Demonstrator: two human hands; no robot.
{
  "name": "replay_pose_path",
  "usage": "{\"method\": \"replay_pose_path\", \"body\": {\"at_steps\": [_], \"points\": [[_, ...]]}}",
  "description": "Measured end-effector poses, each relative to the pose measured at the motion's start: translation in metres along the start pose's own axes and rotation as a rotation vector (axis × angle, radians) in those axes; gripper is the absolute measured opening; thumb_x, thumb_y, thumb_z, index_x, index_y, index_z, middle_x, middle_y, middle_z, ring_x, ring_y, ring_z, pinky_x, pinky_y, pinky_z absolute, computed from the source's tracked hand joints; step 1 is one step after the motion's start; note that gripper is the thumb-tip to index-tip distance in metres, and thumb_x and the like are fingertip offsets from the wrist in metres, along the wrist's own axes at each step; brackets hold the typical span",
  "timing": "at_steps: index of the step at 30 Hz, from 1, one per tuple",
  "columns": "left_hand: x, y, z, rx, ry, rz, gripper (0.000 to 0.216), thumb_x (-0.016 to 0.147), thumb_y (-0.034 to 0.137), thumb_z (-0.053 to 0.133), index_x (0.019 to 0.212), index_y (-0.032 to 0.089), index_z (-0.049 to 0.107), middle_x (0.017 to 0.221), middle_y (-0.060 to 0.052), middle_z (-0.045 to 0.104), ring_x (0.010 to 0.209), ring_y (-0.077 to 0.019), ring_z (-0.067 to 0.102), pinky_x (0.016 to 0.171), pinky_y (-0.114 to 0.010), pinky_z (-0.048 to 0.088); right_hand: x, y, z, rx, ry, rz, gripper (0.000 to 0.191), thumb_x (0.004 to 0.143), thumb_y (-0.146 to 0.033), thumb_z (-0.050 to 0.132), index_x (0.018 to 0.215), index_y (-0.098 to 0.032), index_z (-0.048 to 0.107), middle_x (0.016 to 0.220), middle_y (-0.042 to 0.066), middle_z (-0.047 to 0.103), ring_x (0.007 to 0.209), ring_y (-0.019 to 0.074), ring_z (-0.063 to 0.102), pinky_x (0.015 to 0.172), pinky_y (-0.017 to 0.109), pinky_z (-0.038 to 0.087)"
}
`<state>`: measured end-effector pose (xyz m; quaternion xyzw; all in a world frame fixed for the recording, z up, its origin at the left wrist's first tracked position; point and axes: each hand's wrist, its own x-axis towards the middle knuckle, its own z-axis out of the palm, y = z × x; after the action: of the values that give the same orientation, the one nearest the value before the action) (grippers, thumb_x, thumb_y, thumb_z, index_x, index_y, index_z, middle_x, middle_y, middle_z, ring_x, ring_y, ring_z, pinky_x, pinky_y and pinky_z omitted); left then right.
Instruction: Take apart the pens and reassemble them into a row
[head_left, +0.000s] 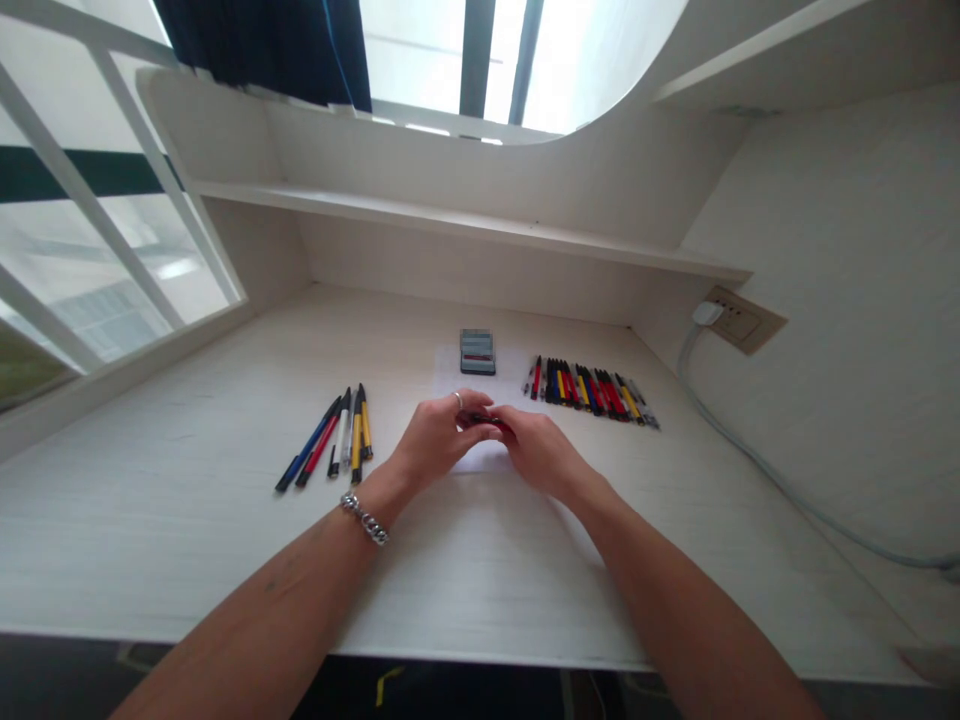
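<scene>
Over a white sheet of paper [484, 460], my two hands meet in the middle of the desk. My left hand [439, 430], with a ring on it, is closed on one end of a red and black pen [480, 418]. Fingers of my right hand [536, 445] are closed around its other end, and most of the pen is hidden by them. Just beyond the hands lies a small grey case [478, 352] with a thin dark red strip in it.
To the left lie several loose pens [330, 435] in blue, red, white and yellow. On the right is a tight row of many pens [589, 388]. A white plug with its cable [735, 440] runs from the wall socket [745, 320]. A shelf [465, 215] spans the back.
</scene>
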<state>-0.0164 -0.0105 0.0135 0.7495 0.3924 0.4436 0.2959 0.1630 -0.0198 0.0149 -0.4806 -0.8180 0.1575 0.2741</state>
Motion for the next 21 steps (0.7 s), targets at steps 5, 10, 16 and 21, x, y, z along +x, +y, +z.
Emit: {"method": "replay_pose_path", "body": {"at_steps": [5, 10, 16, 21], "points": [[0.003, -0.014, -0.005, 0.123, -0.053, -0.092, 0.038, 0.074, 0.039, 0.069, 0.105, 0.018, 0.064, 0.089, -0.005, 0.07, 0.07, -0.0141, 0.063, 0.067, -0.027, 0.05, 0.009, 0.022, -0.018, 0.506, 0.265, 0.152, 0.015, 0.083, -0.035, 0.059, 0.084, -0.019, 0.06, 0.07, 0.001, 0.063, 0.054, 0.0101, 0.05, 0.051, 0.023, 0.035], [0.004, -0.025, -0.012, 0.216, -0.079, -0.131, 0.03, 0.077, 0.039, 0.065, 0.099, 0.019, 0.067, 0.083, -0.003, 0.07, 0.07, -0.0139, 0.062, 0.067, -0.027, 0.047, 0.014, 0.031, -0.041, 1.157, 0.42, 0.365, 0.055, 0.078, -0.07, 0.043, 0.057, -0.02, 0.05, 0.042, -0.004, 0.037, 0.036, 0.0073, 0.031, 0.038, 0.023, 0.025], [0.003, -0.027, -0.012, 0.243, -0.107, -0.146, 0.029, 0.077, 0.039, 0.063, 0.098, 0.019, 0.068, 0.083, -0.004, 0.07, 0.073, -0.0154, 0.061, 0.068, -0.028, 0.046, 0.01, 0.042, -0.053, 1.381, 0.462, 0.415, 0.054, 0.081, -0.063, 0.042, 0.047, -0.021, 0.041, 0.037, -0.006, 0.024, 0.033, 0.0075, 0.021, 0.035, 0.022, 0.019], [0.003, -0.027, -0.011, 0.256, -0.14, -0.15, 0.027, 0.076, 0.036, 0.063, 0.096, 0.019, 0.069, 0.083, -0.005, 0.07, 0.072, -0.0159, 0.062, 0.069, -0.029, 0.047, 0.01, 0.042, -0.054, 1.343, 0.462, 0.379, 0.058, 0.077, -0.07, 0.044, 0.047, -0.021, 0.041, 0.037, -0.006, 0.026, 0.034, 0.0072, 0.023, 0.036, 0.022, 0.02]]}}
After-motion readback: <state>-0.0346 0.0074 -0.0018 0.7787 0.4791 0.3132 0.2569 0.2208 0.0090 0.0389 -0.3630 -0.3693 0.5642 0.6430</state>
